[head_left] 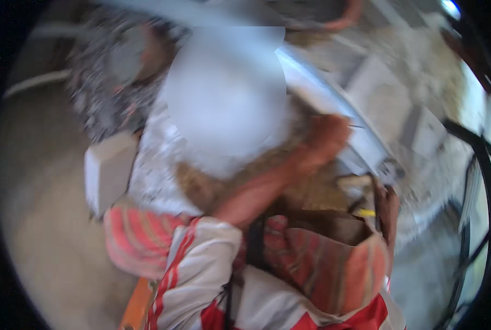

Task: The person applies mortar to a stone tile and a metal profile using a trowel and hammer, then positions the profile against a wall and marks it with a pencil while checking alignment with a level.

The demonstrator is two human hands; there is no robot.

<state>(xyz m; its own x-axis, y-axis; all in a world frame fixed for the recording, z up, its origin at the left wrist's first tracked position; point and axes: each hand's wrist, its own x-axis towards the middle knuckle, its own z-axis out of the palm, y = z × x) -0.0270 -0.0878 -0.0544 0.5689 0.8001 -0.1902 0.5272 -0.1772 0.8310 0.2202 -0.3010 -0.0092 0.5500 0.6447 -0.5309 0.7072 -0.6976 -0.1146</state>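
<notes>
1. Left hand (332, 132): right of centre, with its forearm slanting up from the white, red-striped sleeve (196, 264). It looks bunched, but blur hides the fingers; I cannot tell whether they are apart, together or clamped on anything.
2. Right hand (388, 206): apparently at the right of the frame, below the strip's end; its grip cannot be told either.
3. Metal strip (369, 142): pale and long, running from upper centre to right of centre, just beside the left hand; contact is unclear.
4. Step in hand, as a judgement: the left arm reaches across toward the strip.
5. The next move would call for a clear hold on the strip and care around the pale block (111, 173) at left and the black cables (490, 176) at far right.
</notes>
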